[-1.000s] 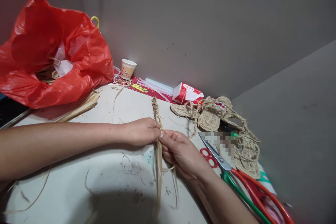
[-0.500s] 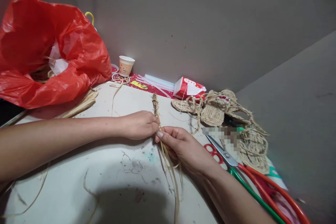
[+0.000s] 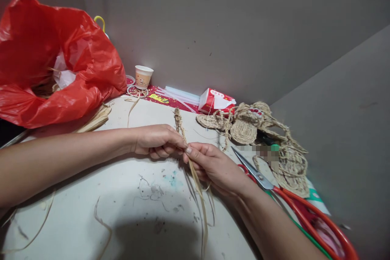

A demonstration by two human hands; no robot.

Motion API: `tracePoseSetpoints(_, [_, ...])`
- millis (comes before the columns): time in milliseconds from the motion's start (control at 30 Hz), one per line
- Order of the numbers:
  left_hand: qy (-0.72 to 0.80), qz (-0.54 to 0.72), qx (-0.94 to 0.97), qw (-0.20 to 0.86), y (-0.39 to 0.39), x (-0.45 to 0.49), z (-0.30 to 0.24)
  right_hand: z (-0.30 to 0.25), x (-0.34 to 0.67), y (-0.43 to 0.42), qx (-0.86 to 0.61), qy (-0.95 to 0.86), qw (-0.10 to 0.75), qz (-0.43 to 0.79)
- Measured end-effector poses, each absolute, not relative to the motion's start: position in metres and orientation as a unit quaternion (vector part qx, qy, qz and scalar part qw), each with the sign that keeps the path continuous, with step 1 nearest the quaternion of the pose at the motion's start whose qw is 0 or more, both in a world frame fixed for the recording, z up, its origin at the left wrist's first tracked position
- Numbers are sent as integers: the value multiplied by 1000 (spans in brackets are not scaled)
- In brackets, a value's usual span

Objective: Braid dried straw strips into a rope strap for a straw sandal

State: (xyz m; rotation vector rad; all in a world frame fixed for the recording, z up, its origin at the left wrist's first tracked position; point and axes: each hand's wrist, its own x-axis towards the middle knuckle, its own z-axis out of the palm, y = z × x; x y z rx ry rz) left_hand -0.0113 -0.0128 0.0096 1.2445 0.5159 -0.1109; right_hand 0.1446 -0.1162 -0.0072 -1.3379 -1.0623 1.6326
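Note:
Between my hands is a straw braid (image 3: 178,120), its finished, frayed part pointing away from me up the table. Loose straw strands (image 3: 199,195) hang from it toward me. My left hand (image 3: 161,140) is closed, thumb and forefinger pinching the braid from the left. From the right, my right hand (image 3: 210,162) grips the strands, its thumb on top where they leave the braid. The fingertips of both hands meet there, and the exact crossing of the strands is hidden under them.
Large red-handled scissors (image 3: 301,207) lie by my right forearm, near woven straw pieces (image 3: 243,130). A red plastic bag (image 3: 91,61) with straw stands at the left. Along the wall are a paper cup (image 3: 143,77), straws (image 3: 179,96) and a tissue pack (image 3: 216,100).
My left hand has rolled slightly so that its curled lower fingers show, with the forefinger reaching to my right thumb. The right hand keeps its grip. The whole view has shifted a little.

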Motion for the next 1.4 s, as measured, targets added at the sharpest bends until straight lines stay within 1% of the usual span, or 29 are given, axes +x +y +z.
tracePoseSetpoints(100, [223,-47,616,754,-13,-13,11,-7,144,-115,-512,-393,380,663])
tracePoseSetpoints(267, [227,-21,652,723,-8,-14,6,-10,144,-115,-512,-400,374,662])
tracePoseSetpoints(433, [242,-54,692,678,0,-16,7,-10,143,-115,-512,-399,370,665])
tracePoseSetpoints(500, [244,-39,709,660,-1,-15,8,-10,143,-115,-513,-393,375,665])
tracePoseSetpoints(567, [250,-2,690,679,-5,-12,7,-10,143,-115,-511,-389,380,666])
tracePoseSetpoints(667, [243,17,618,748,-14,-7,6,-11,143,-115,-506,-388,383,669])
tracePoseSetpoints(767, [249,12,604,757,-22,-6,4,-11,142,-115,-509,-392,381,664])
tracePoseSetpoints(867, [267,40,649,711,-26,-6,2,-12,142,-115,-520,-407,377,650])
tracePoseSetpoints(1000, [239,85,773,581,-24,-7,1,-13,144,-115,-546,-447,358,612])
tracePoseSetpoints(1067, [232,76,792,559,-22,-8,2,-12,145,-115,-558,-488,342,578])
tracePoseSetpoints(1133, [241,46,762,600,-20,-8,3,-9,146,-116,-572,-528,323,538])
tracePoseSetpoints(1233, [251,1,678,691,-18,-9,2,-5,146,-117,-588,-564,302,494])
tracePoseSetpoints(1400, [228,-34,582,780,-16,-9,1,0,146,-118,-593,-583,297,469])
